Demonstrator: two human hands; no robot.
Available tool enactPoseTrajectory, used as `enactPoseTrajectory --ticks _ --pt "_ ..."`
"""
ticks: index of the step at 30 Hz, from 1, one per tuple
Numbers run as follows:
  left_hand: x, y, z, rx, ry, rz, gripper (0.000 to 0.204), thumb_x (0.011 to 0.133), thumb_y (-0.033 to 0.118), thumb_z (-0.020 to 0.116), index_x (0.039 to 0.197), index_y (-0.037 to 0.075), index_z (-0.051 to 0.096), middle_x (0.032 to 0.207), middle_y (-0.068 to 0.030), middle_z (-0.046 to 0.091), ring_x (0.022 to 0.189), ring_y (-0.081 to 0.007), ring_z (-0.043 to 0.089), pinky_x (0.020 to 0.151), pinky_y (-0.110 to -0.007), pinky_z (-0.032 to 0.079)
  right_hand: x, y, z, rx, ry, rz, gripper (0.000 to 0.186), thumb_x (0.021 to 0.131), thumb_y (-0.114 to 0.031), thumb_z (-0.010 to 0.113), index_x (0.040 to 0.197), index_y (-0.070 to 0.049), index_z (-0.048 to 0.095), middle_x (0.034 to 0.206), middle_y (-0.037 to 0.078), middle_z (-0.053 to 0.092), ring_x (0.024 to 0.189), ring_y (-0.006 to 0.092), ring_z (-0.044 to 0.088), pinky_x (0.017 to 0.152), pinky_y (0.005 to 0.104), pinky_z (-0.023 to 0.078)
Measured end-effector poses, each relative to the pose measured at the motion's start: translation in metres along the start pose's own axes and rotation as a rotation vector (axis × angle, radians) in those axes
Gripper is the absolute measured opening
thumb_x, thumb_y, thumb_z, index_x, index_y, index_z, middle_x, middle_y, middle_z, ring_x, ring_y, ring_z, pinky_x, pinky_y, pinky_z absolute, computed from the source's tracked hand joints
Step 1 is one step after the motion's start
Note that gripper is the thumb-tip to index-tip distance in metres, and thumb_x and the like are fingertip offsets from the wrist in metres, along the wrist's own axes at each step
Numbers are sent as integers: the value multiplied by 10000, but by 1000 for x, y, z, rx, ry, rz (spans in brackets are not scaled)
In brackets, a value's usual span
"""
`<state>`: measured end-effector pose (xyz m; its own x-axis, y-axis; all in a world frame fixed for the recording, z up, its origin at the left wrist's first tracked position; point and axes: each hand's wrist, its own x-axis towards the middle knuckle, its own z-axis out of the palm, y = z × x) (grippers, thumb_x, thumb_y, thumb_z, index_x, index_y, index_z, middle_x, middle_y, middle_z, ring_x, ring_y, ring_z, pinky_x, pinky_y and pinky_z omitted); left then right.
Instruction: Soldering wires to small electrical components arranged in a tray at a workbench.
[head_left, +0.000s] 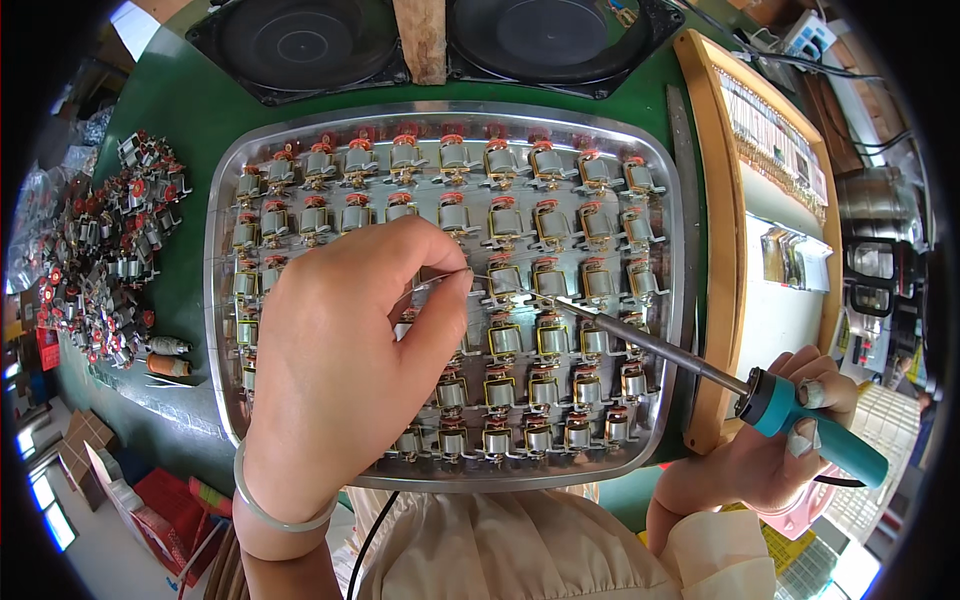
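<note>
Teal-handled soldering iron (700, 365) sits clamped in the right hand (775, 440) at four o'clock, stiff, best held by its grip, tip hot. The left hand (340, 370) pinches thin, bendy solder wire (480, 278) over small motor parts (505, 280), light and fiddly, filling the steel tray (225, 200) beyond on the green desk (170, 110).

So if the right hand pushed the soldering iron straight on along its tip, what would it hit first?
Probably the small motor at the iron's tip, right by the left hand's fingertips; depth is unclear.
</note>
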<state>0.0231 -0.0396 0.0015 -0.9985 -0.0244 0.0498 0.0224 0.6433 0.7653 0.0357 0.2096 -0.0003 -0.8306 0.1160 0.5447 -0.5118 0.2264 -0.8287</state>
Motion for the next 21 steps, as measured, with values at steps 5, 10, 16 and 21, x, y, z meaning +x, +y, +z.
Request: enactPoseTrajectory --ticks 5,10,16,21 --pt "1 -2 0 -5 -24 4 42 706 5 570 700 0 529 538 31 446 450 -7 302 403 -180 208 0 -1 1 -11 2 4 242 677 -240 557 757 -46 436 585 62 388 503 133 353 445 228 289" --pt "-2 2 -15 -91 41 -108 28 719 -8 559 720 0 532 552 63 427 472 16 292 414 -162 194 -1 -3 -3 14 41 -1 266 692 -266 574 766 -52 434 592 60 389 505 134 348 458 244 292" --pt "-4 -9 -26 17 49 -179 55 684 25 578 691 1 529 498 -18 424 412 -49 310 388 -210 224 -8 -6 0 43 -5 -4 277 704 -253 609 802 -54 444 611 41 404 508 127 349 463 249 291" --pt "-4 -13 -21 -21 -5 -156 62 688 30 578 698 -4 528 536 -41 473 417 -70 363 391 -219 267 -8 -4 13 -15 -2 37 286 683 -245 614 772 -33 444 571 55 421 478 128 376 451 231 305"
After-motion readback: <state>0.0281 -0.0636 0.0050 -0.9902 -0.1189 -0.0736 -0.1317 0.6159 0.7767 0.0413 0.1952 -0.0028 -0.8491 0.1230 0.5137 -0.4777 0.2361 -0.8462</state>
